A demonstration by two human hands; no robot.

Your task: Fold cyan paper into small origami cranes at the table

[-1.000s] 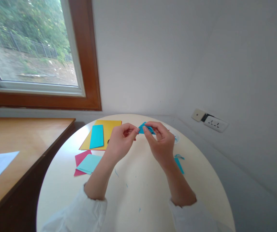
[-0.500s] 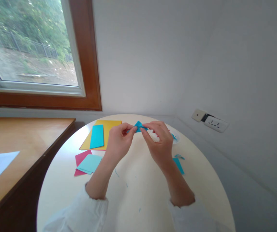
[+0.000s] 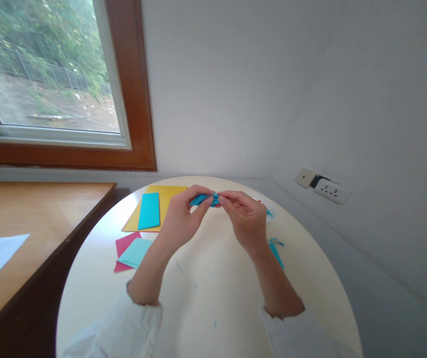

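Note:
A small piece of folded blue paper (image 3: 205,200) is held above the far part of the round table, pinched from both sides. My left hand (image 3: 184,213) is closed on its left part, thumb in front and fingers behind. My right hand (image 3: 246,215) pinches its right end between thumb and fingertips. The fingers cover much of the paper, so its exact folded shape is hidden. Behind my right hand, partly covered, sits a clear round dish (image 3: 272,213) with small blue and red bits in it.
On the white round table (image 3: 213,278), a blue rectangle of paper (image 3: 149,211) lies on yellow sheets (image 3: 166,195). Nearer are pale green paper (image 3: 135,252) and crimson paper (image 3: 126,242). Blue paper (image 3: 276,254) lies by my right wrist. A wooden desk (image 3: 49,209) stands left.
The folded blue paper has been tipped, so its upward point no longer shows and it looks flatter. My fingers have closed in around it, the right hand's more tightly curled.

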